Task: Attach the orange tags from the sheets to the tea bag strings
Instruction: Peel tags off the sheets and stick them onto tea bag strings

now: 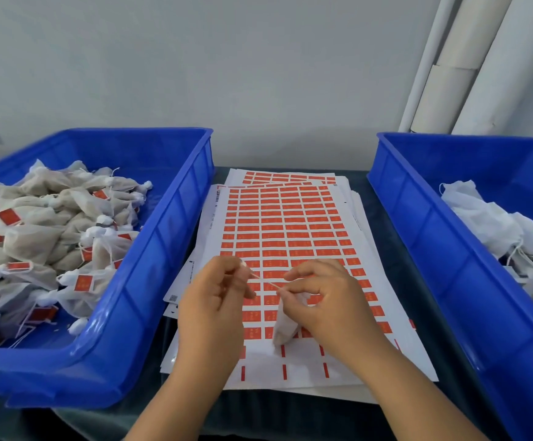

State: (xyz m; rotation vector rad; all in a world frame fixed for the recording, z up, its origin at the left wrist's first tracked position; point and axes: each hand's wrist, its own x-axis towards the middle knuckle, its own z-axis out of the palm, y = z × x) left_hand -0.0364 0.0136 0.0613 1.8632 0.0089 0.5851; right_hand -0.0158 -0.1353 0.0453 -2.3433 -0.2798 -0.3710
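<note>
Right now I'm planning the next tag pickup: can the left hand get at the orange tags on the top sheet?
Probably yes. The left hand hangs right above the top sheet with nothing between, but it pinches the string and would have to let go first.

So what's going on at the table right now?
A person is tagging tea bags. The left hand and right hand each pinch an end of a thin white string, stretched between them over the white sheet of orange tags. A small white mesh tea bag hangs under the right hand. The blue plastic bin on the left holds tagged bags; the blue bin on the right holds untagged ones.
</note>
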